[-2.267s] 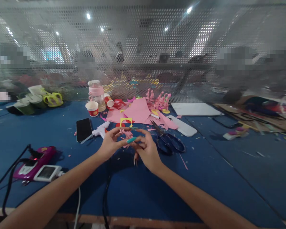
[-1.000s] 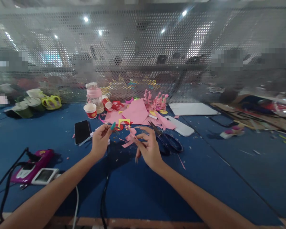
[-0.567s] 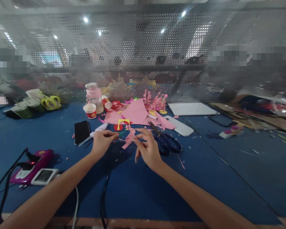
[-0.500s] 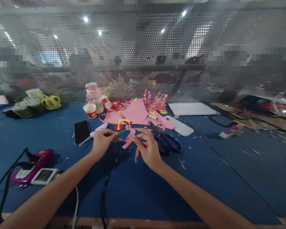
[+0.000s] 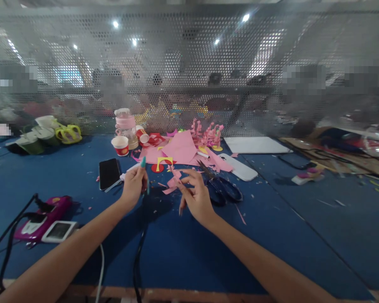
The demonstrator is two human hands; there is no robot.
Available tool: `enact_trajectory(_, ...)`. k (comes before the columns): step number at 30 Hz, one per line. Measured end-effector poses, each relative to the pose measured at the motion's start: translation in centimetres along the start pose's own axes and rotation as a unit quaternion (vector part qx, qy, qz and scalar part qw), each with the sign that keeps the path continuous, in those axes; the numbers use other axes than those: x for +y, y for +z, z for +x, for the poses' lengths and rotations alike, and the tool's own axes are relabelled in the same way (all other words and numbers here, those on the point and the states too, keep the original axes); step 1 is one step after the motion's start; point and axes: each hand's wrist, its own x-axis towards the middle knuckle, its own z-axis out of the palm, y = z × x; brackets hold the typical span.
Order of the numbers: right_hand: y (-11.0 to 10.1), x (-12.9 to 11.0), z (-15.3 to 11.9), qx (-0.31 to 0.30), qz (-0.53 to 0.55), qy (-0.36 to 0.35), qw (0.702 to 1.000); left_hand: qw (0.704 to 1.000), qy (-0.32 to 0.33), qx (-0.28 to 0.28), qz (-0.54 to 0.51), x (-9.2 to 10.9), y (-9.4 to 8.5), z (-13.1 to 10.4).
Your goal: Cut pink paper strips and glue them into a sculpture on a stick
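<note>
My left hand (image 5: 133,185) is closed on a slim teal tool (image 5: 143,162), whose tip points up; what kind of tool it is I cannot tell. Between the thumb and fingers of my right hand (image 5: 196,194) is a small folded pink paper piece (image 5: 173,181), a little right of the tool and apart from it. Beyond the hands lie pink paper sheets (image 5: 180,147), a yellow paper cutout (image 5: 164,160) and a red disc (image 5: 157,168). Dark-handled scissors (image 5: 222,189) rest open beside my right hand.
A black phone (image 5: 109,174), a paper cup (image 5: 120,146) and a pink-topped bottle (image 5: 125,126) stand or lie to the left, with a purple power strip (image 5: 46,214) nearer. Pink paper figures (image 5: 208,134), a white phone (image 5: 240,167) and a white board (image 5: 255,145) are at the right.
My left hand has drawn slightly left, away from the pink piece, and the teal tool has turned from pointing right to upright. My right hand has stayed nearly still.
</note>
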Motion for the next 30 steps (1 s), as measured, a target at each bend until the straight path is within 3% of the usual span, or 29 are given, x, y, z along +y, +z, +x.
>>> enact_trajectory(4, 0.1, -0.1, -0.1, 0.004, -0.015, -0.011, 1.0, 0.99, -0.009, -0.136, -0.039, 0.0, 0.5, -0.6)
enact_trajectory(7, 0.1, -0.2, -0.1, -0.002, -0.021, -0.008, 1.0, 0.98, -0.017, -0.191, -0.051, 0.0, 0.5, -1.1)
enact_trajectory(30, 0.2, -0.3, -0.3, -0.02, -0.014, 0.002, 1.0, 0.982, 0.012, -0.182, -0.042, 0.0, 0.6, -1.4)
